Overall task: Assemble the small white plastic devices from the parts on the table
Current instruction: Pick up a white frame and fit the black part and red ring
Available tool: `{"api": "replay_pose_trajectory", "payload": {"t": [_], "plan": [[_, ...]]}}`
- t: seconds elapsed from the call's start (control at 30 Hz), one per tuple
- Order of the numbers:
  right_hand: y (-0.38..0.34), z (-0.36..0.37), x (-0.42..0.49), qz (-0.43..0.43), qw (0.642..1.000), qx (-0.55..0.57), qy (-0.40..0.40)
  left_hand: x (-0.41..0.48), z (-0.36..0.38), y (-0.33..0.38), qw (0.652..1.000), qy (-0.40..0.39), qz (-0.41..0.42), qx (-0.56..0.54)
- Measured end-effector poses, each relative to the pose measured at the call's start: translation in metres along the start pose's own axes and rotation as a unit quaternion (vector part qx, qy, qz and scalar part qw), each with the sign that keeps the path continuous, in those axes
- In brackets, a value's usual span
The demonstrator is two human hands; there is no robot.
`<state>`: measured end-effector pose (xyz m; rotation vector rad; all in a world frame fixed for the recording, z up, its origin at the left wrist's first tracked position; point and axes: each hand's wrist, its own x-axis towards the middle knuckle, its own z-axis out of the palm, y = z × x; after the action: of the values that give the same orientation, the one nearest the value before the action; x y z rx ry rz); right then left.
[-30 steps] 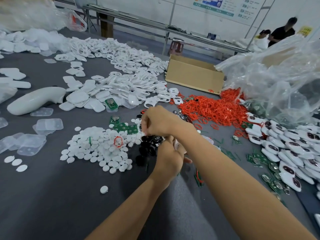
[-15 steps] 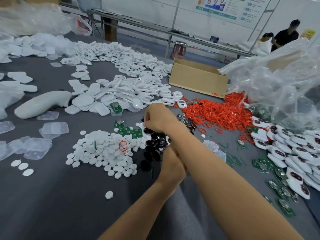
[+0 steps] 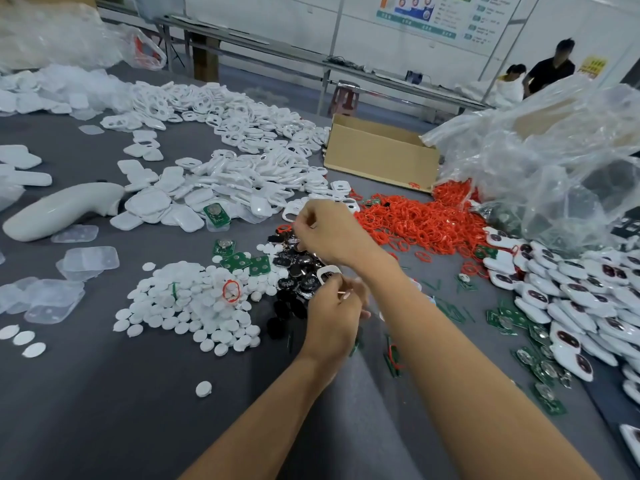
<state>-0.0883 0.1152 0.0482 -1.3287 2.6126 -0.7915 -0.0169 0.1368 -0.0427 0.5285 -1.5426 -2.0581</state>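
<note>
Left hand (image 3: 334,315) pinches a white shell frame (image 3: 328,273) at centre. Right hand (image 3: 330,233), at 12 o'clock of it, fingers curled over black inserts (image 3: 300,271); contents indiscernible. Risk: insert misseated or dropped among the pile.

No text can be read anywhere in this view. A wall poster (image 3: 420,15) at the top of the scene has a blue and green header, three round pictures and rows of small print, all too blurred to make out. A yellow sign (image 3: 594,66) on the far wall at the right carries dark marks that cannot be deciphered. Red markings (image 3: 414,185) sit at the lower corner of a cardboard box (image 3: 381,155), too small to read. The black oval pieces (image 3: 299,268) in the middle of the table bear pale printing, also illegible.
</note>
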Motion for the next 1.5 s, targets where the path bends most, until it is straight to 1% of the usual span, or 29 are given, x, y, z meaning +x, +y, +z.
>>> {"api": "replay_pose_trajectory", "payload": {"t": [0.07, 0.13, 0.23, 0.3, 0.4, 0.53, 0.7, 0.83, 1.13, 1.2, 1.3, 1.4, 1.5], "plan": [[0.012, -0.015, -0.022, -0.015, 0.996, 0.068, 0.053, -0.001, -0.001, -0.002, 1.0, -0.01, 0.013, 0.005], [0.028, -0.026, -0.05, -0.022, 0.989, 0.124, 0.081, -0.004, 0.0, 0.0, 0.999, -0.02, 0.026, -0.001], [0.054, -0.031, -0.09, 0.0, 0.968, 0.223, 0.119, -0.006, -0.002, 0.001, 0.998, -0.03, 0.048, 0.019], [0.069, -0.027, -0.108, 0.023, 0.956, 0.255, 0.145, -0.006, -0.004, 0.002, 0.997, -0.034, 0.057, 0.045], [0.084, -0.02, -0.123, 0.055, 0.937, 0.295, 0.176, -0.008, -0.002, 0.007, 0.997, -0.037, 0.061, 0.025], [0.088, -0.014, -0.127, 0.052, 0.932, 0.302, 0.195, -0.011, 0.002, 0.011, 0.996, -0.047, 0.069, 0.011], [0.085, -0.012, -0.128, 0.044, 0.927, 0.302, 0.216, -0.01, 0.002, 0.013, 0.995, -0.037, 0.081, 0.034], [0.086, -0.013, -0.129, 0.052, 0.925, 0.299, 0.23, -0.011, 0.002, 0.014, 0.994, -0.049, 0.085, 0.046], [0.087, -0.013, -0.13, 0.054, 0.928, 0.3, 0.215, -0.01, 0.006, 0.009, 0.991, -0.062, 0.089, 0.077], [0.087, -0.01, -0.129, 0.053, 0.93, 0.289, 0.22, -0.01, 0.006, 0.008, 0.994, -0.054, 0.082, 0.057], [0.086, -0.006, -0.128, 0.072, 0.934, 0.282, 0.206, -0.01, 0.005, 0.011, 0.998, -0.04, 0.056, -0.003], [0.087, -0.005, -0.128, 0.071, 0.938, 0.27, 0.207, -0.009, 0.005, 0.011, 0.998, -0.038, 0.053, -0.011], [0.088, -0.005, -0.129, 0.069, 0.932, 0.276, 0.225, -0.01, 0.006, 0.011, 0.998, -0.038, 0.054, -0.009]]}}
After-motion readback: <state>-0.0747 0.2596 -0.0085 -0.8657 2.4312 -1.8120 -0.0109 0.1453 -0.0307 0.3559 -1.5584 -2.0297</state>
